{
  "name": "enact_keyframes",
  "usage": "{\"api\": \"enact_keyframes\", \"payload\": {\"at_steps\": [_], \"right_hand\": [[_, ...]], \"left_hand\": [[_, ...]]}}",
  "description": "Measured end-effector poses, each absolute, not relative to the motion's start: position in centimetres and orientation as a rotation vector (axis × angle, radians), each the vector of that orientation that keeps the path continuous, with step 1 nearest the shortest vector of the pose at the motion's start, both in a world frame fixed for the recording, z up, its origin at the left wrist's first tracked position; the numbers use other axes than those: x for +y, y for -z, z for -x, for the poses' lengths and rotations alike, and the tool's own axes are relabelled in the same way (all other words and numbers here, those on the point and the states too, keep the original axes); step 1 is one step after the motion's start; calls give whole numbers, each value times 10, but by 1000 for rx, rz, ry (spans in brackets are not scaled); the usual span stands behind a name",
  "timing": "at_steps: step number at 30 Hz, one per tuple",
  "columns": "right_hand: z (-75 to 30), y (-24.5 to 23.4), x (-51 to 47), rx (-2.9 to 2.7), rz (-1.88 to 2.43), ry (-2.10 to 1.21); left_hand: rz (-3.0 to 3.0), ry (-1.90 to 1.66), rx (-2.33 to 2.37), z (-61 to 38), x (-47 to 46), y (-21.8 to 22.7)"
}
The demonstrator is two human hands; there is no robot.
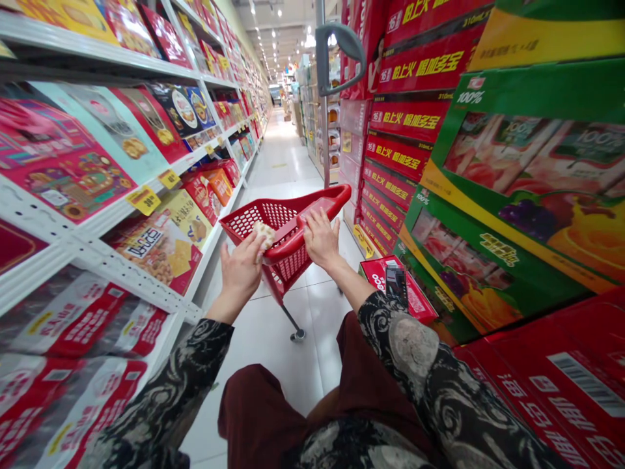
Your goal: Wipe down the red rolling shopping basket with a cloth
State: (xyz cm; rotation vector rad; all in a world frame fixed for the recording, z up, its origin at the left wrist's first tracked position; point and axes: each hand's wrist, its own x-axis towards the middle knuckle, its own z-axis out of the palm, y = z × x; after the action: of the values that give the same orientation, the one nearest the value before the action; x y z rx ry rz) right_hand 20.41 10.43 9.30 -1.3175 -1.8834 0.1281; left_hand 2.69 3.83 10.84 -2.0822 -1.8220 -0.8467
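Observation:
A red plastic shopping cart point(288, 268) with perforated basket walls stands in front of my knees, its wheel on the floor. My left hand point(243, 268) is closed around a crumpled cream-coloured cloth point(264, 236), which presses against the basket's near left rim. Over the red handle on the right side lies my right hand point(322, 240), gripping it with the fingers reaching across onto the flat panel beyond. The undersides of both hands are hidden.
Shelves point(188, 159) of boxed snacks line the left. Stacked red drink cartons point(398, 120) and green juice boxes point(517, 228) rise on the right. A phone point(396, 284) rests on a low red box point(420, 301). Beyond the cart stands a grey-handled metal pole point(324, 140).

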Motion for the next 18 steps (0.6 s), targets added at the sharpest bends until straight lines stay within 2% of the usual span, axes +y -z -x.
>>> {"api": "enact_keyframes", "payload": {"at_steps": [5, 9, 14, 18], "right_hand": [[-199, -87, 93, -1936, 1202, -99], [-211, -82, 97, -1941, 1183, -93], [-219, -78, 104, -1825, 1209, -144], [-221, -79, 105, -1761, 1226, -196]], "left_hand": [[2241, 944, -1689, -56, 49, -107], [2265, 988, -1578, -41, 46, -92], [2186, 1122, -1660, -9, 44, -72], [2208, 1245, -1627, -29, 48, -79]]}}
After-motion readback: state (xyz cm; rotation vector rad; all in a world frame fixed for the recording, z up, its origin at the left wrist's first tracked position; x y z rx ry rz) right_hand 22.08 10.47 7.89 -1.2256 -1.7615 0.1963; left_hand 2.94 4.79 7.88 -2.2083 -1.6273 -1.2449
